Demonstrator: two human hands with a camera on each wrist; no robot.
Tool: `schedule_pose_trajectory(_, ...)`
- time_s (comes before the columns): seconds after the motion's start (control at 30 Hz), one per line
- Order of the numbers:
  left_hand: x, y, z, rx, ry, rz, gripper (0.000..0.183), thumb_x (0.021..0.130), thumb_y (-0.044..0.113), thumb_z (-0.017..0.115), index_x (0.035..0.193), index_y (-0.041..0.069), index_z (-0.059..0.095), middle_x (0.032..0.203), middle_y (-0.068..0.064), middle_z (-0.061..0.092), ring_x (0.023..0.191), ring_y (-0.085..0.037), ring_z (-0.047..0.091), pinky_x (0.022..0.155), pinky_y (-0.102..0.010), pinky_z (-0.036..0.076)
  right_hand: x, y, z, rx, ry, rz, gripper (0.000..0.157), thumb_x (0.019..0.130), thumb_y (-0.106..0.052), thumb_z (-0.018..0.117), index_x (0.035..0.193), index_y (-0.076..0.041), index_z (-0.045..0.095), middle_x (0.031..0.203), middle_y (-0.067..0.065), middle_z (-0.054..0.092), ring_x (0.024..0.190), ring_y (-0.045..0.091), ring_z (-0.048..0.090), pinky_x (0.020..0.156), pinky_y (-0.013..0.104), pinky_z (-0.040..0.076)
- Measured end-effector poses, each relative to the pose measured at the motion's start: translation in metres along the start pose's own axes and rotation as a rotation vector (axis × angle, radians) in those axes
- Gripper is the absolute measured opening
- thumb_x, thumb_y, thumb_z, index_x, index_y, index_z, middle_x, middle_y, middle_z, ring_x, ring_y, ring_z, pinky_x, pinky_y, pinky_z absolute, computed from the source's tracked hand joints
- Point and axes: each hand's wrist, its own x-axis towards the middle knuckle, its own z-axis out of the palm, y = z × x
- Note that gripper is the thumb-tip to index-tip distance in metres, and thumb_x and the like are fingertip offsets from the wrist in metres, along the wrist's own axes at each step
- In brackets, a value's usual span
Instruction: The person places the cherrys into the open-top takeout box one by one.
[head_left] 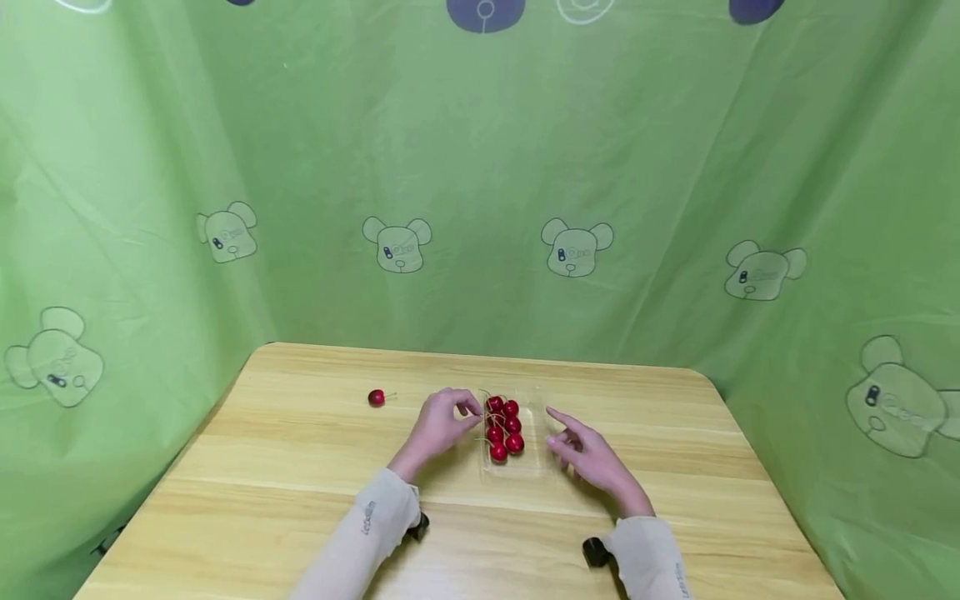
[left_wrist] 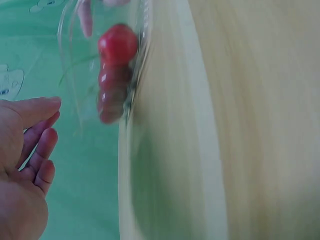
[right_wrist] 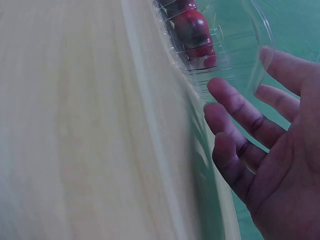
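A clear plastic box lies on the table with several red cherries in rows along its left side, their thin stems pointing mostly left. At the box's left edge is my left hand, thumb and fingers loosely bent; the left wrist view shows nothing between them. My right hand is beside the box's right side with its fingers spread. In the right wrist view its thumb is at the clear rim, though whether it presses there I cannot tell. One lone cherry with a stem rests left of my left hand.
The light wooden table has rounded far corners. A green curtain printed with bear heads surrounds its back and sides. Black wrist-worn devices stick out at both grey sleeves.
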Motion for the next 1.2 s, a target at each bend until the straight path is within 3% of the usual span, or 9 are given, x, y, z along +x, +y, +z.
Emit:
schedule_pose_trajectory(0.13, -0.003, -0.012, -0.017, 0.032, 0.021, -0.031, 0.010, 0.089, 0.012, 0.080, 0.097, 0.017, 0.076, 0.093, 0.006, 0.075, 0.093, -0.017, 0.065, 0.088, -0.040, 0.054, 0.000, -0.001, 0.002, 0.005, 0.000, 0.004, 0.065, 0.104, -0.031, 0.063, 0.161, -0.016, 0.037, 0.107, 0.016, 0.070, 0.078, 0.025, 0.065, 0.054, 0.034, 0.055)
schedule_pose_trajectory(0.37, -0.002, -0.037, -0.050, 0.166, 0.128, -0.048, 0.013, 0.086, 0.011, 0.083, 0.097, 0.017, 0.077, 0.095, 0.002, 0.077, 0.095, -0.021, 0.064, 0.096, -0.046, 0.048, 0.000, 0.000, 0.001, 0.003, 0.006, -0.013, 0.066, 0.104, -0.034, 0.064, 0.161, -0.015, 0.036, 0.105, 0.014, 0.070, 0.076, 0.021, 0.064, 0.054, 0.033, 0.055)
schedule_pose_trajectory(0.67, -0.006, -0.068, -0.079, 0.258, 0.204, -0.096, 0.021, 0.083, 0.006, 0.084, 0.102, 0.012, 0.076, 0.102, -0.005, 0.077, 0.104, -0.028, 0.063, 0.100, -0.050, 0.045, 0.000, 0.002, 0.001, 0.005, 0.005, -0.007, 0.065, 0.104, -0.032, 0.063, 0.161, -0.016, 0.037, 0.105, 0.015, 0.070, 0.076, 0.022, 0.064, 0.054, 0.033, 0.055)
schedule_pose_trajectory(0.87, -0.008, -0.080, -0.089, 0.297, 0.180, -0.116, 0.025, 0.081, 0.005, 0.085, 0.104, 0.009, 0.076, 0.106, -0.009, 0.077, 0.107, -0.032, 0.063, 0.101, -0.053, 0.045, 0.000, -0.001, 0.002, 0.019, 0.006, 0.001, 0.065, 0.104, -0.028, 0.064, 0.161, -0.015, 0.036, 0.107, 0.017, 0.070, 0.078, 0.025, 0.065, 0.054, 0.034, 0.055)
schedule_pose_trajectory(1.2, -0.010, -0.097, -0.093, 0.281, 0.080, -0.226, 0.024, 0.086, 0.007, 0.081, 0.109, 0.006, 0.076, 0.112, -0.013, 0.076, 0.111, -0.035, 0.063, 0.104, -0.053, 0.048, 0.001, 0.001, 0.002, 0.009, 0.005, 0.004, 0.065, 0.104, -0.032, 0.064, 0.161, -0.017, 0.037, 0.107, 0.015, 0.071, 0.077, 0.022, 0.064, 0.055, 0.032, 0.055)
